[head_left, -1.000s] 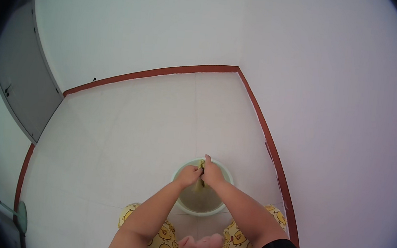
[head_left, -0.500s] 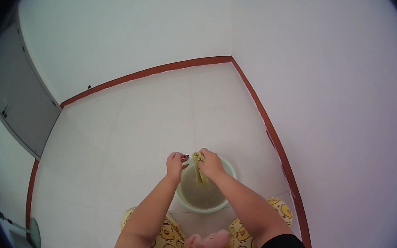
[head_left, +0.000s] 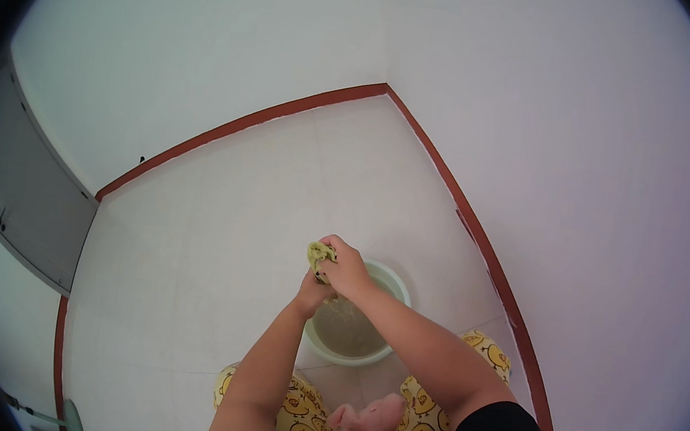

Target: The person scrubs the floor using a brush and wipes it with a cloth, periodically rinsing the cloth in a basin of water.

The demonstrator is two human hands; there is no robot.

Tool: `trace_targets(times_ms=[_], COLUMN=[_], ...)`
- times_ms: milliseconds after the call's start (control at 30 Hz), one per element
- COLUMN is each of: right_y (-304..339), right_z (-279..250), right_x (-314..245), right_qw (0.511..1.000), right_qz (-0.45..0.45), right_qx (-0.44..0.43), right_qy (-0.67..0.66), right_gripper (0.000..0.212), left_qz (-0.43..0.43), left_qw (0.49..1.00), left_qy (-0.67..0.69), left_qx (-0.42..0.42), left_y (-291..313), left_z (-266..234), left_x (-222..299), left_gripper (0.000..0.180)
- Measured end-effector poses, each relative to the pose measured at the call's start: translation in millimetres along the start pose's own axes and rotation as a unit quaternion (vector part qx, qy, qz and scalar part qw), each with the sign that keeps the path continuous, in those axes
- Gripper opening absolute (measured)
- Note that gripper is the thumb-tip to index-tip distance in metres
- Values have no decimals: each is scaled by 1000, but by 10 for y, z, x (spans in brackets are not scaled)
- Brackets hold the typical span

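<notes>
A wet yellow-green cloth (head_left: 321,253) is bunched up between my two hands, above the far left rim of a pale basin (head_left: 389,352). My right hand (head_left: 345,266) is closed round its upper part. Below and to the left, my left hand (head_left: 313,291) is closed on the lower part, its fingers partly hidden behind the cloth and my right hand. Cloudy greyish water (head_left: 350,331) stands in the basin, and its surface is disturbed below my hands.
Pale floor tiles (head_left: 188,266) surround the basin. White walls with a red-brown skirting (head_left: 476,244) meet in a corner ahead. My knees, in yellow patterned trousers (head_left: 303,413), flank a pink plush thing (head_left: 368,420). A grey door (head_left: 33,183) stands at the left.
My left hand, apart from the cloth before, has closed on it. My right hand has lifted the cloth left and away from me, out of the water.
</notes>
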State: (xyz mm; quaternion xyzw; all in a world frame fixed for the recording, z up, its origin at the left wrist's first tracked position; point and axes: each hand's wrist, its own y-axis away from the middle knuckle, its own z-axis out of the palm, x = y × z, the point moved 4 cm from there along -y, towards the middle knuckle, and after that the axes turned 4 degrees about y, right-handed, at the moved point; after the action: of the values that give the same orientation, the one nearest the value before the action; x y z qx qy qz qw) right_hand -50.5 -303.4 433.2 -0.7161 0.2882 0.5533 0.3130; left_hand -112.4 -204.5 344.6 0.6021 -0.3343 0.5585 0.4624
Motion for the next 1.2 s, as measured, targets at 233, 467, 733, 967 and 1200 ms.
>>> trace_targets(times_ms=[233,467,733,967,1200], right_y=[-150,-182,-1,40,2], right_z=[-144,-406,-114,220,473], right_x=[59,535,1321,1237,1267], right_qw=[974,957,949,954,969], right_qz=[25,142,297,268,169], right_qx=[14,60,-49,-95,-164], right_qy=[-227,-247,-97,-99,-75], right_gripper=[21,24,39,65,96], left_qz=[29,4,25,-3,-10], left_qw=[998,985,974,963,950], left_qy=[25,100,144,137,223], left_qx=[56,140,174,233,220], left_y=[-74,-97,-177,-115,-29], left_z=[-134,-288,-191,-176,-114], left_x=[-17,-2,108,158,361], left_gripper=[31,25,31,36,48])
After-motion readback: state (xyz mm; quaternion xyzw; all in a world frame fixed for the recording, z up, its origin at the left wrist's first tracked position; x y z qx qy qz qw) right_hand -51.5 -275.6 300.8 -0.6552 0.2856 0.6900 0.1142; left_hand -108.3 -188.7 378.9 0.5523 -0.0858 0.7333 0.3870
